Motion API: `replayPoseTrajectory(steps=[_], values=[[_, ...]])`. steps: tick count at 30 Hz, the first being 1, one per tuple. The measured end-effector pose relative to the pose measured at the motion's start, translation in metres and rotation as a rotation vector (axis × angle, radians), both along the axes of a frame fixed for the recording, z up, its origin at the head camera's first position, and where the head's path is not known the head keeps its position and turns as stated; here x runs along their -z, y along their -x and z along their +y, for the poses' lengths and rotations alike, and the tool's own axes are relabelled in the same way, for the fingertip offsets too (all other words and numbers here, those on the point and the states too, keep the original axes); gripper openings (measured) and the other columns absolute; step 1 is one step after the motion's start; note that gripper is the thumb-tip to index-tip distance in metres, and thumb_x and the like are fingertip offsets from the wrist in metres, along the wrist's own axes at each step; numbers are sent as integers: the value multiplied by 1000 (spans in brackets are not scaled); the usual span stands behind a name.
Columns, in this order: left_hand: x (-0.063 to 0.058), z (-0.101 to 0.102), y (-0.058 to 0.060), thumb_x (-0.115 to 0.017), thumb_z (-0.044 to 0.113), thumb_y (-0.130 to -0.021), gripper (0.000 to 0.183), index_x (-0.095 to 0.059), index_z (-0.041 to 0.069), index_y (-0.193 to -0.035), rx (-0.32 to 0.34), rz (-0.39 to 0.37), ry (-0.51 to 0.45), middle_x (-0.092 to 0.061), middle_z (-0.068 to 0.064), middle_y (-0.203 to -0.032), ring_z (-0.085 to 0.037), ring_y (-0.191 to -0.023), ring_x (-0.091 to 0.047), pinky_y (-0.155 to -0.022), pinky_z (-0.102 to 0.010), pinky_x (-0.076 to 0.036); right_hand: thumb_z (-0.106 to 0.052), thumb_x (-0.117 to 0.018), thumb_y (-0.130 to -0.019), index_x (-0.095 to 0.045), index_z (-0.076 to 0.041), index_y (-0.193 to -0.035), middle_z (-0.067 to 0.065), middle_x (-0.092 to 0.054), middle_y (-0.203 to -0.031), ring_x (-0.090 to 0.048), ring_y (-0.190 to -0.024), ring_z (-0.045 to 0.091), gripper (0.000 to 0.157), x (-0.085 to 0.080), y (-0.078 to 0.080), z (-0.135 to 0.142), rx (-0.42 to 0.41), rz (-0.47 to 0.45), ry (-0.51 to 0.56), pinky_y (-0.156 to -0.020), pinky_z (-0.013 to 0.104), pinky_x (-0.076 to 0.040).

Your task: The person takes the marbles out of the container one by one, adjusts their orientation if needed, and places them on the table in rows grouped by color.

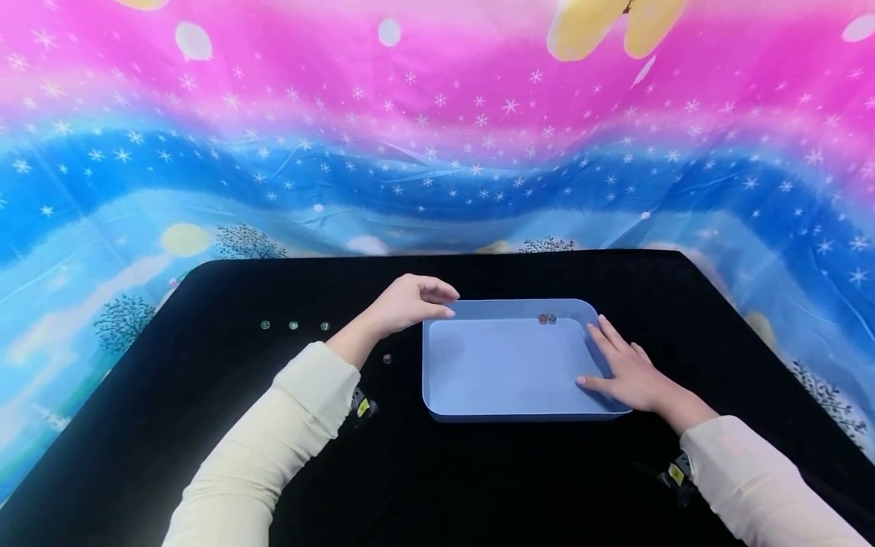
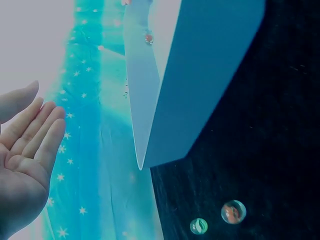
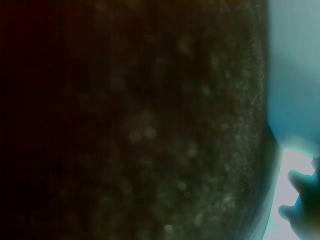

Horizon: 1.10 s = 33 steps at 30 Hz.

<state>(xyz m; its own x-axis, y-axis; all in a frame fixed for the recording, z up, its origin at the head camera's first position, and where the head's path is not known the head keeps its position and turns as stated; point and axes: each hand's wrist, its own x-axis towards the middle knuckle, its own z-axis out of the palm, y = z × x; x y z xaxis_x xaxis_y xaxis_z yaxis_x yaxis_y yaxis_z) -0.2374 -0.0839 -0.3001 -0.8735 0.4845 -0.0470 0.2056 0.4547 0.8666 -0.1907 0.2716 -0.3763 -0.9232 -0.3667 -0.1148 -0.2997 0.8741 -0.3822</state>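
A light blue rectangular tray (image 1: 502,368) stands on the black cloth, with two glass marbles (image 1: 548,319) touching at its back right. My left hand (image 1: 412,305) hovers over the back left corner, its fingers nearly straight. The left wrist view shows that palm (image 2: 25,175) bare, thumb apart from the fingers. Spread over the tray's right rim, my right hand (image 1: 625,372) touches it, thumb reaching over the inside. Left of the tray lies a reddish marble (image 1: 387,358); in the left wrist view a green-swirled marble (image 2: 198,226) shows beside an orange one (image 2: 233,212).
Three more marbles lie in a row at the left, the nearest to my arm being a clear one (image 1: 325,326). Black cloth (image 1: 328,486) covers the table, and a pink and blue printed curtain (image 1: 437,129) hangs behind its back edge. The right wrist view is mostly dark and blurred.
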Motion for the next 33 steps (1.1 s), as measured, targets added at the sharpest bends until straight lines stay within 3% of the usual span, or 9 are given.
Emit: replayPoseTrajectory(steps=[11, 24, 33], values=[[-2, 24, 11, -65, 15, -78, 28, -61, 11, -105, 69, 4, 87, -61, 3, -101, -7, -93, -55, -77, -24, -45, -53, -51, -78, -5, 0, -138, 20, 10, -141, -6, -124, 42, 92, 2, 0, 1, 4, 0, -3, -89, 64, -4], [1, 54, 25, -64, 14, -78, 28, -62, 9, -106, 161, 113, 155, -62, 3, -98, -5, -90, -55, -75, -18, -44, -51, -53, -79, -6, 0, -137, 20, 10, -140, -6, -124, 42, 91, 0, -2, 0, 2, -2, 8, -89, 64, -4], [7, 74, 38, -64, 15, -79, 29, -61, 10, -107, 178, 147, 133, -60, 4, -101, -4, -93, -54, -74, -16, -43, -50, -53, -79, -6, 0, -138, 19, 11, -141, -5, -124, 42, 90, 0, -3, -1, 2, 0, 13, -89, 64, -4]])
